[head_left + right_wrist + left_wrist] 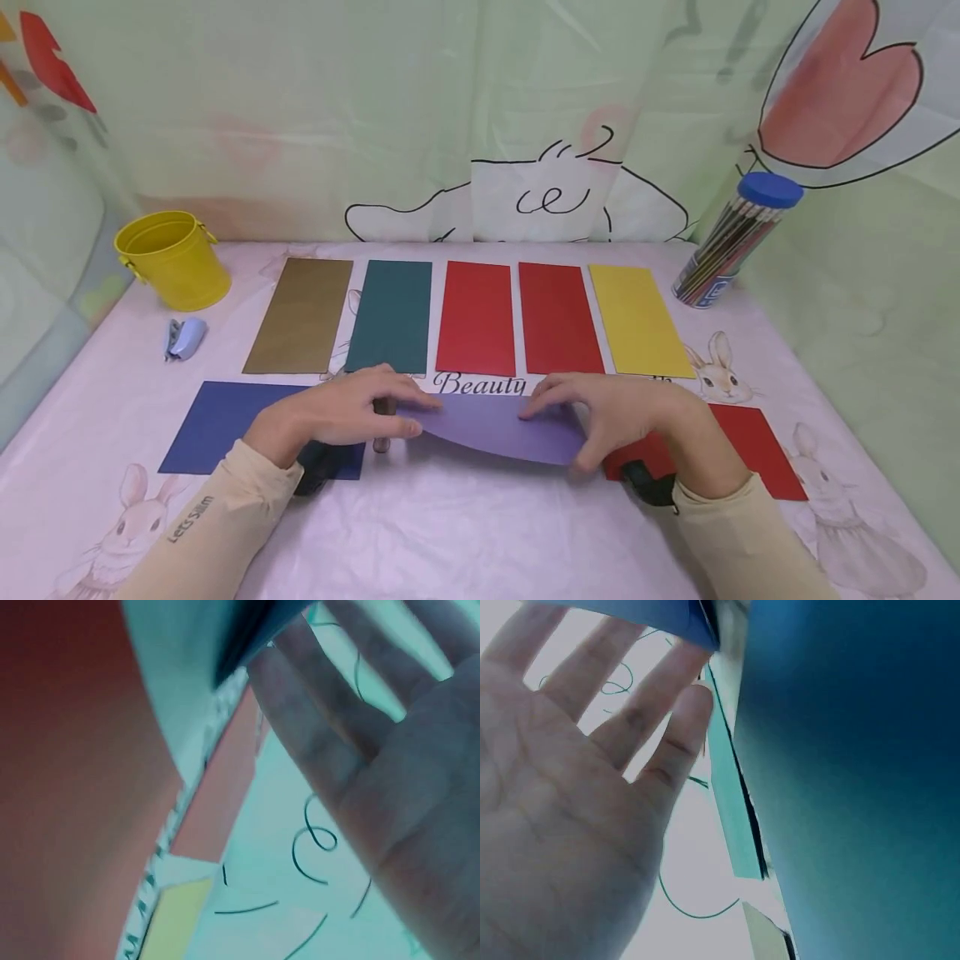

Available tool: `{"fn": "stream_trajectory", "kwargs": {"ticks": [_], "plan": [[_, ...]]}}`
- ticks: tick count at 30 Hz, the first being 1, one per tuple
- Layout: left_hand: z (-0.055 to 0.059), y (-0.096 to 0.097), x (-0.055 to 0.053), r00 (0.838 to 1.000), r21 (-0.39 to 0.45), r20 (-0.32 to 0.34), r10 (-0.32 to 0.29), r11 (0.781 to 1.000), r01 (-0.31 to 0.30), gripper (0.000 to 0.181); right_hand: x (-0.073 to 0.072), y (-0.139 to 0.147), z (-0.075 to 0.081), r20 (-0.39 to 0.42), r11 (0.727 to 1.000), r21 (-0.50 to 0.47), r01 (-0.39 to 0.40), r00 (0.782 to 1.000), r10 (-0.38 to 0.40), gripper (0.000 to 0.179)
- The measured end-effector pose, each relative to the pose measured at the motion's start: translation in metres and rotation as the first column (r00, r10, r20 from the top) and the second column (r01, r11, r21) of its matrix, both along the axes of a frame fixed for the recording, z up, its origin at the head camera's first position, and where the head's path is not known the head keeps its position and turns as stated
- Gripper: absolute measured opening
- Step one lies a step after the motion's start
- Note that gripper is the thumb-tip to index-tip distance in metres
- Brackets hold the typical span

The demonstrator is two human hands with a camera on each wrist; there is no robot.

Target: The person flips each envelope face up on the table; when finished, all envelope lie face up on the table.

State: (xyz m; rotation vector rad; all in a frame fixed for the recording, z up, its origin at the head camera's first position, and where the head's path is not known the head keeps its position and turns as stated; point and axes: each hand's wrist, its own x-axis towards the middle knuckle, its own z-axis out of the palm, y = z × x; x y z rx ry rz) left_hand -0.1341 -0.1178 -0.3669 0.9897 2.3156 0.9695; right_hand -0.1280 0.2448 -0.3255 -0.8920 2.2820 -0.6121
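Note:
A purple paper sheet (487, 423), bowed along its near edge, spans my two hands. My left hand (352, 407) holds its left end, with the fingers on top and the thumb at the near corner. At the right end my right hand (618, 412) grips it, the thumb at the near right corner. In the left wrist view the sheet (664, 615) covers some fingertips. A small dark brown object (381, 445) shows partly behind the left thumb; its kind is unclear. A blue sheet (217, 429) lies partly under my left forearm, a red sheet (757, 450) under the right.
Across the back lie a brown sheet (300, 317), a green sheet (390, 317), two red sheets (476, 317) and a yellow sheet (641, 321). A yellow bucket (183, 271) and a light blue stapler (184, 339) are at left. A blue-lidded pencil tube (731, 250) stands at back right.

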Motion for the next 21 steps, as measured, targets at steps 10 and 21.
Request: {"fn": "stream_trajectory", "kwargs": {"ticks": [10,21], "plan": [[-0.002,0.006,-0.006,0.990,0.301,0.117,0.085,0.947,-0.117,0.062,-0.009,0.023,0.013,-0.016,0.960,-0.240,0.142,0.988,-0.150,0.029],[-0.006,0.007,-0.004,0.981,0.178,0.136,0.136,0.971,-0.159,0.056,-0.018,0.012,-0.006,-0.072,0.951,-0.198,0.236,0.964,-0.254,0.038]]}}
